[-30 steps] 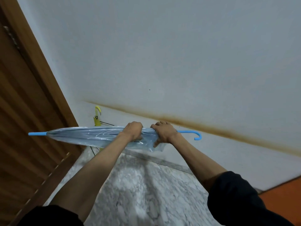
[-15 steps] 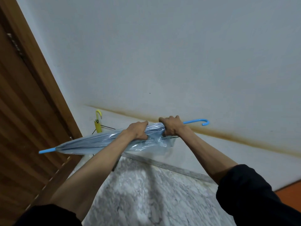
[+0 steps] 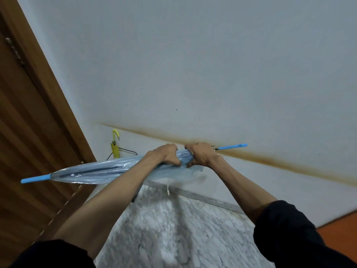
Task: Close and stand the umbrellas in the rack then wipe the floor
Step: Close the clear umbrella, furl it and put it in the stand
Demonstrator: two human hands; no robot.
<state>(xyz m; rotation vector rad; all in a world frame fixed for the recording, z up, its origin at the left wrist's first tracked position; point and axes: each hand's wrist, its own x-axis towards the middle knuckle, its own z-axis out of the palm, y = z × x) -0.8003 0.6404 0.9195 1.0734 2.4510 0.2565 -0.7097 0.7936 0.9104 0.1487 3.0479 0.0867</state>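
A: How many umbrellas by the door (image 3: 29,132)?
B: Two. The blue umbrella (image 3: 100,171) is held level to its right, tip toward it. The yellow umbrella (image 3: 115,148) stands in the rack (image 3: 128,151) just right of it.
A: Hands?
B: Two, arms outstretched. The left hand (image 3: 166,156) and right hand (image 3: 201,155) are side by side, both gripping the blue canopy.
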